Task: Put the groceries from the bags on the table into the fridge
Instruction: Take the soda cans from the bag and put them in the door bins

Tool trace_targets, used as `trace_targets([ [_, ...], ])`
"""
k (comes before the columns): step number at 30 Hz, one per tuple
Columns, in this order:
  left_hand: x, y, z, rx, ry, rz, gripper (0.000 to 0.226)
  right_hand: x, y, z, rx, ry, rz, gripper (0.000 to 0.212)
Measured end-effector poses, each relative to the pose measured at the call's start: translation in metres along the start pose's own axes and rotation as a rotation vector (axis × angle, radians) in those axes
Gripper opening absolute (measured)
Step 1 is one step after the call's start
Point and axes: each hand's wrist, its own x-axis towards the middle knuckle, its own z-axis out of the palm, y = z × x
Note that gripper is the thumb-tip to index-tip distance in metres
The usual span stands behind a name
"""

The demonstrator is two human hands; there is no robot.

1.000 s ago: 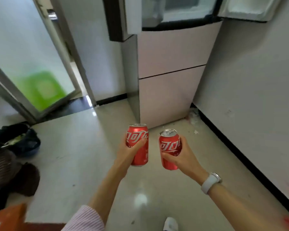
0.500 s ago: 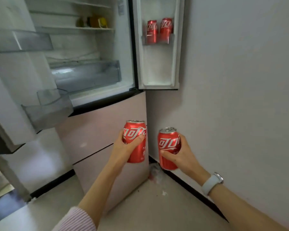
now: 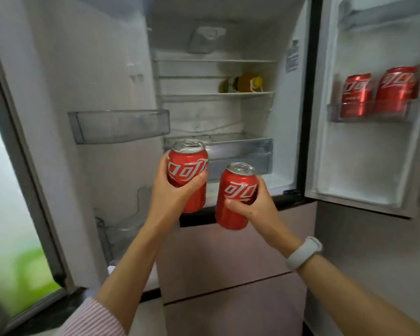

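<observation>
Two cans were bright red with white lettering and silver tops: the left can [image 3: 188,175] and the right can [image 3: 237,195]. Two more red cans [image 3: 378,93] with the same white script stood behind a clear grey door shelf [image 3: 374,111]. The fridge interior [image 3: 216,44] was white. A bottle [image 3: 243,84] inside was yellow-orange (its label blurred). The lower drawers [image 3: 228,258] were pale pink. A sleeve [image 3: 92,321] was striped pink and white; a wristband [image 3: 303,253] was pale grey-white.
</observation>
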Motion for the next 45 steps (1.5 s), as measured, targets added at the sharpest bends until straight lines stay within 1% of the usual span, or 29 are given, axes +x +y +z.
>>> trace_targets([
  [4,0.009,-0.013,-0.04,0.203,0.178,0.011,0.089,0.053,0.003,0.04,0.135,-0.139,-0.081,0.065],
  [6,0.005,-0.02,-0.057,0.321,0.251,-0.019,0.09,0.074,0.006,0.063,0.202,-0.231,-0.115,0.065],
  [9,-0.001,-0.027,-0.071,0.442,0.322,-0.066,0.084,0.099,0.015,0.089,0.252,-0.361,-0.161,0.067],
  [10,-0.001,-0.029,-0.073,0.485,0.351,-0.081,0.078,0.105,0.018,0.095,0.246,-0.409,-0.182,0.069],
  [12,0.0,-0.031,-0.072,0.588,0.41,-0.117,0.06,0.118,0.027,0.105,0.209,-0.503,-0.208,0.072],
  [15,0.004,-0.032,-0.064,0.793,0.479,-0.164,0.045,0.134,0.043,0.113,0.083,-0.645,-0.241,0.08],
  [17,0.006,-0.033,-0.06,0.93,0.496,-0.213,0.04,0.141,0.052,0.115,-0.009,-0.739,-0.28,0.094],
  [18,0.007,-0.033,-0.057,0.984,0.502,-0.238,0.036,0.144,0.055,0.115,-0.048,-0.778,-0.298,0.096],
  [19,0.009,-0.034,-0.055,1.029,0.512,-0.257,0.032,0.147,0.058,0.115,-0.087,-0.8,-0.312,0.093],
  [20,0.01,-0.036,-0.053,1.068,0.519,-0.276,0.034,0.149,0.06,0.115,-0.119,-0.812,-0.327,0.086],
  [22,0.012,-0.039,-0.05,1.121,0.531,-0.34,0.046,0.152,0.062,0.115,-0.161,-0.826,-0.341,0.074],
  [26,0.014,-0.042,-0.05,1.236,0.499,-0.443,0.056,0.156,0.063,0.119,-0.237,-0.842,-0.349,0.071],
  [29,0.016,-0.041,-0.05,1.228,0.457,-0.5,0.07,0.159,0.057,0.117,-0.272,-0.902,-0.391,0.066],
  [30,0.017,-0.041,-0.049,1.215,0.451,-0.504,0.071,0.161,0.055,0.116,-0.276,-0.921,-0.403,0.063],
  [32,0.018,-0.043,-0.047,1.192,0.469,-0.461,0.068,0.164,0.053,0.115,-0.276,-0.927,-0.426,0.056],
  [35,0.015,-0.045,-0.042,1.248,0.493,-0.379,0.08,0.164,0.058,0.113,-0.304,-0.937,-0.468,0.061],
  [37,0.011,-0.046,-0.04,1.307,0.517,-0.278,0.078,0.16,0.065,0.114,-0.328,-0.91,-0.545,0.061],
  [38,0.009,-0.046,-0.039,1.33,0.523,-0.233,0.075,0.157,0.067,0.114,-0.332,-0.863,-0.594,0.057],
  [40,0.005,-0.045,-0.036,1.375,0.53,-0.162,0.069,0.152,0.071,0.115,-0.325,-0.704,-0.705,0.047],
  [42,-0.002,-0.046,-0.035,1.419,0.532,-0.097,0.063,0.144,0.071,0.118,-0.275,-0.579,-0.767,0.044],
  [45,-0.015,-0.048,-0.033,1.48,0.529,-0.038,0.063,0.124,0.067,0.125,-0.093,-0.548,-0.801,0.041],
])
